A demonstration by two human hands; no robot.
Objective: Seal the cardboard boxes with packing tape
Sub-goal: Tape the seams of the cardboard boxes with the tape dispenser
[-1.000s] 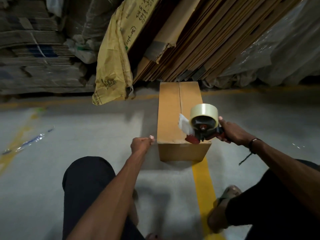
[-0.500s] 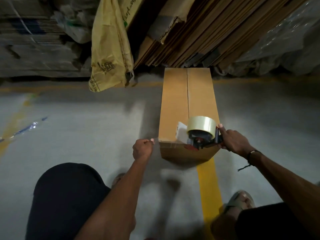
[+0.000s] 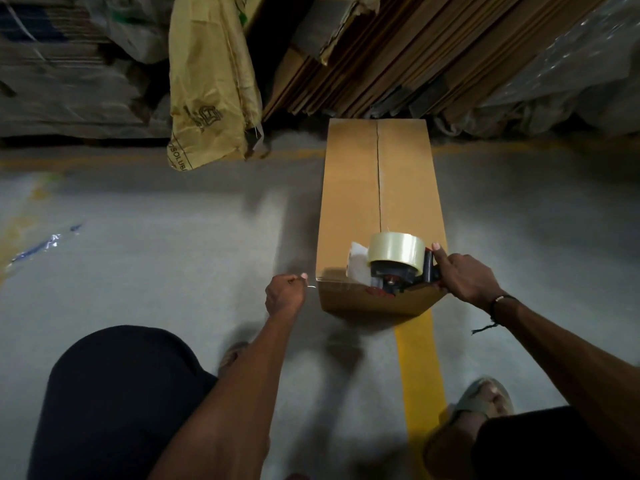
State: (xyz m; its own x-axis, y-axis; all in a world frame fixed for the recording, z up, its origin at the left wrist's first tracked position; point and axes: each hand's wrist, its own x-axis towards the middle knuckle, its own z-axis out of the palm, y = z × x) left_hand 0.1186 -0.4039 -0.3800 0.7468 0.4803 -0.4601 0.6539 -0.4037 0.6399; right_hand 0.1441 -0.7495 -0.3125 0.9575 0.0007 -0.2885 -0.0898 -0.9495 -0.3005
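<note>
Long brown cardboard box (image 3: 349,202), centre seam untaped; right hand (image 3: 465,277) grips tape dispenser (image 3: 398,263), left hand (image 3: 285,294) pinches tape end.

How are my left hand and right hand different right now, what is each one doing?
The right hand grips the tape dispenser by its handle, over the near end of the cardboard box; the left hand is off the box, over the floor beside its near left corner. The right hand wraps fully round the handle; the left hand pinches what looks like the thin tape end. Both have curled fingers.
</note>
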